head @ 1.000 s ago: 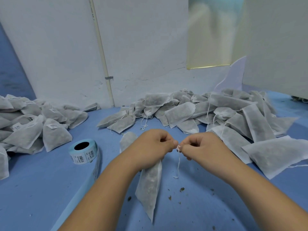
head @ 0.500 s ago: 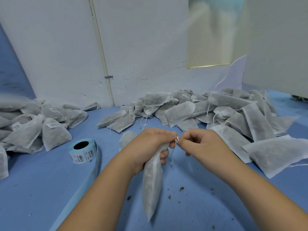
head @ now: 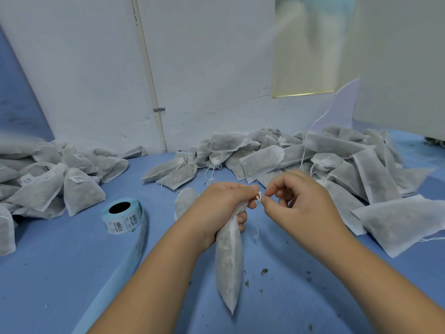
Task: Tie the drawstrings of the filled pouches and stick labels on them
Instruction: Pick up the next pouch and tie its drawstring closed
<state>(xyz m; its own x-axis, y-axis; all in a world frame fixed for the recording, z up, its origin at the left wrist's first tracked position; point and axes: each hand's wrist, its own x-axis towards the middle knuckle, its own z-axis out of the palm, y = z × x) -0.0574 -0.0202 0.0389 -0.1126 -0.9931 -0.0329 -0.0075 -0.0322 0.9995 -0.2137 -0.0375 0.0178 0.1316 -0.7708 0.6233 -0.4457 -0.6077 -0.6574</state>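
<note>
A long white filled pouch (head: 228, 261) hangs upright over the blue table, its neck gripped in my left hand (head: 220, 208). My right hand (head: 301, 206) pinches the thin white drawstring (head: 259, 196) in a small loop just beside my left fingertips. A loose string end (head: 256, 231) dangles below the loop. A blue roll of barcode labels (head: 122, 216) lies to the left of my left forearm, its strip trailing toward the front edge.
A heap of untied pouches (head: 313, 162) spreads across the back right. Labelled, tied pouches (head: 48, 179) pile up at the left. One more pouch (head: 184, 201) lies behind my left wrist. Dried herb crumbs (head: 264, 271) dot the blue table (head: 60, 273). A white wall stands behind.
My left hand shifted from pinching the string to gripping the pouch's neck, and the pouch now hangs straighter. My right hand has drawn the string into a small loop.
</note>
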